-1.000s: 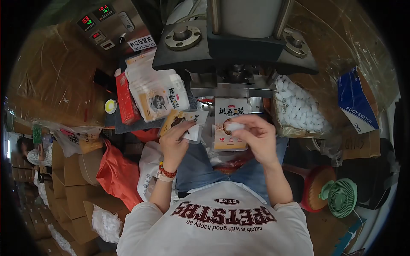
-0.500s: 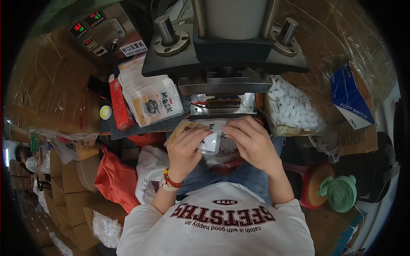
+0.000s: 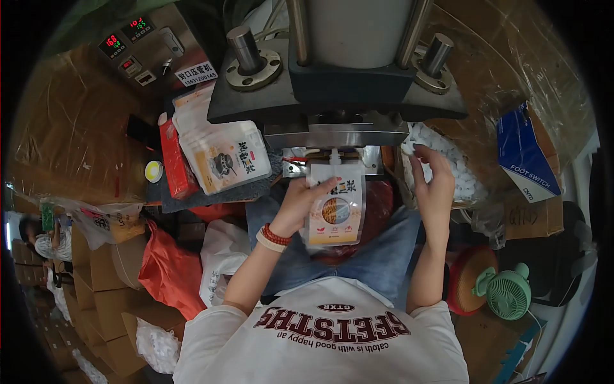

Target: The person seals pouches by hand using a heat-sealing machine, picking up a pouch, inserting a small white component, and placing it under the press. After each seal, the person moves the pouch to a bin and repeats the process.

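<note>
My left hand [image 3: 296, 208] pinches the left edge of a printed pouch [image 3: 334, 214], which hangs upright in front of the press. A white spout [image 3: 335, 155] at the pouch's top reaches the slot between the metal jaws [image 3: 336, 136]. To the right, my right hand [image 3: 435, 182] is raised at the edge of a bag of small white pieces [image 3: 451, 163]. Its thumb and forefinger are bent round a small white piece [image 3: 408, 148]. On the grey mat left of the press lies a stack of similar pouches [image 3: 227, 160].
A control box [image 3: 150, 54] with lit displays stands at the upper left. Near the mat are a red box [image 3: 176, 157] and a round yellow-white tin [image 3: 153, 171]. On the right are a blue carton [image 3: 524, 150] and a green fan [image 3: 509, 292]. A person [image 3: 51, 243] is far left.
The pouch has turned upright and moved up to the jaws, held by my left hand alone. My right hand has let go of it and moved right to the bag of white pieces.
</note>
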A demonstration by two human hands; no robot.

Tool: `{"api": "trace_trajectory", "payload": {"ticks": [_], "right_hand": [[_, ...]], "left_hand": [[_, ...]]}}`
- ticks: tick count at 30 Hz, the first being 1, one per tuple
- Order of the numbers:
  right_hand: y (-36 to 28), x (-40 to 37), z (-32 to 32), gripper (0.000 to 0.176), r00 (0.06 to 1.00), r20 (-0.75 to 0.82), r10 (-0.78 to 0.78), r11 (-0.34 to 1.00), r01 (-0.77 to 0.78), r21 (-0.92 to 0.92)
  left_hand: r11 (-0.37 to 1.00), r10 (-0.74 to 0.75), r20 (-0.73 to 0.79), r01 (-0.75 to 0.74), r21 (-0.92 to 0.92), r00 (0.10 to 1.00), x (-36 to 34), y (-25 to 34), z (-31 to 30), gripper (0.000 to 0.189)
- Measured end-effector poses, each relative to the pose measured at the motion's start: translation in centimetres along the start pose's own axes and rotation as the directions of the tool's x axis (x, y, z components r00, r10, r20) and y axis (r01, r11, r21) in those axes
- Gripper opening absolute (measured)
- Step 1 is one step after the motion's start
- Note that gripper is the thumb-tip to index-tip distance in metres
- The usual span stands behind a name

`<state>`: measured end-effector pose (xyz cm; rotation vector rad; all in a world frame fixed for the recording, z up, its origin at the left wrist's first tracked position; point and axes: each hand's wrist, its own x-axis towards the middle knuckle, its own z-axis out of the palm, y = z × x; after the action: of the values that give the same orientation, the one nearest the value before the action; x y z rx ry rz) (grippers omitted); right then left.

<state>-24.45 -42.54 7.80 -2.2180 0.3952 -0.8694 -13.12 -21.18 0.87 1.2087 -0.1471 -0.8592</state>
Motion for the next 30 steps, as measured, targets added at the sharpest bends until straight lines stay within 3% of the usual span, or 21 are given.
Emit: {"api": "trace_trajectory", "payload": {"ticks": [2,5,8,10,11,12,13,14,15,16,17,18,19,20,21,22,23,25,27,29,30], "right_hand": [[2.6,-0.1,0.3,0.017,0.994,0.09,0.064,0.833,-0.003,-0.554],[4.6,-0.7,1.4,0.018,0.953,0.206,0.221,0.802,-0.057,-0.595],[4.9,-0.5,0.3,0.019,0.939,0.318,0.128,0.908,0.018,-0.419],[5.7,-0.6,-0.3,0.021,0.936,0.348,0.06,0.927,0.077,-0.366],[5.9,-0.6,-0.5,0.024,0.929,0.371,-0.004,0.939,0.131,-0.317],[5.7,-0.5,-0.5,0.024,0.929,0.371,-0.003,0.939,0.13,-0.317],[5.3,-0.3,-0.4,0.025,0.96,0.278,-0.006,0.963,0.081,-0.258],[4.7,-0.2,-0.3,0.026,0.983,0.185,-0.002,0.981,0.038,-0.192],[3.6,-0.4,-0.1,0.026,0.982,0.19,-0.004,0.981,0.041,-0.189],[2.0,-0.8,0.1,0.027,0.984,0.13,0.125,0.972,-0.148,0.185],[0.7,-1.2,0.6,0.029,0.956,0.117,0.27,0.791,-0.29,0.54],[-0.2,-1.7,1.1,0.029,0.97,0.161,0.185,0.733,-0.245,0.635],[-1.2,-2.2,1.6,0.03,0.976,0.195,0.094,0.662,-0.208,0.72],[-2.1,-2.5,2.1,0.03,0.975,0.222,-0.019,0.725,-0.14,0.675],[-3.5,-2.5,2.2,0.03,0.963,0.243,-0.12,0.826,-0.039,0.562],[-4.9,-2.5,2.5,0.03,0.937,0.275,-0.217,0.896,0.079,0.437],[-5.7,-2.8,3.4,0.032,0.925,0.256,-0.279,0.912,0.172,0.372],[-6.4,-3.2,5.3,0.03,0.833,0.28,-0.478,0.875,0.423,0.237],[-6.8,-3.6,5.4,0.032,0.799,0.346,-0.492,0.871,0.442,0.217],[-7.0,-3.6,4.8,0.034,0.694,0.459,-0.555,0.832,0.468,0.297],[-6.7,-3.3,4.5,0.034,0.694,0.456,-0.557,0.83,0.475,0.293]], "left_hand": [[0.998,-0.001,0.002,0.001,-0.062,1.0,1.0,0.7,0.2,0.029],[0.993,0.008,-0.011,-0.009,-0.119,1.0,2.1,0.7,-0.3,0.029],[0.998,0.001,0.002,-0.001,-0.068,1.0,1.7,0.7,-1.0,0.031],[0.895,0.03,-0.046,-0.007,0.445,0.998,1.1,2.0,-2.7,0.041],[0.895,0.032,-0.046,-0.008,0.446,0.998,0.4,2.7,-3.2,0.041],[0.374,0.51,-0.167,-0.043,0.926,0.844,-0.9,3.5,-3.6,0.047],[-0.269,0.838,0.093,0.259,0.928,0.538,-2.1,3.9,-4.2,0.054],[-0.268,0.838,0.09,0.262,0.927,0.538,-2.8,3.3,-6.1,0.054],[-0.287,0.738,0.118,0.15,0.946,0.665,-3.3,1.8,-8.5,0.058],[-0.288,0.618,0.157,0.035,0.957,0.77,-4.1,1.3,-9.4,0.063],[-0.243,0.632,0.19,-0.042,0.969,0.751,-4.8,0.7,-9.9,0.055],[-0.247,0.624,0.193,-0.044,0.968,0.757,-5.6,0.5,-9.8,0.055],[-0.049,0.596,0.085,-0.07,0.996,0.798,-6.5,0.3,-9.6,0.053],[0.152,0.552,-0.016,-0.081,0.985,0.833,-7.1,0.3,-9.3,0.053],[0.153,0.551,-0.018,-0.08,0.985,0.834,-7.3,0.6,-8.8,0.053],[0.134,0.649,0.059,-0.19,0.973,0.758,-7.2,0.9,-8.0,0.051],[0.102,0.736,0.13,-0.299,0.949,0.664,-7.2,1.2,-7.0,0.05],[0.07,0.742,0.181,-0.343,0.937,0.646,-7.8,2.0,-4.9,0.049],[0.035,0.745,0.23,-0.382,0.923,0.626,-8.7,2.7,-3.3,0.049],[-0.06,0.691,0.366,-0.455,0.889,0.623,-9.2,3.3,-2.4,0.044],[-0.06,0.689,0.436,-0.553,0.831,0.579,-9.0,3.2,-2.8,0.044]]}}
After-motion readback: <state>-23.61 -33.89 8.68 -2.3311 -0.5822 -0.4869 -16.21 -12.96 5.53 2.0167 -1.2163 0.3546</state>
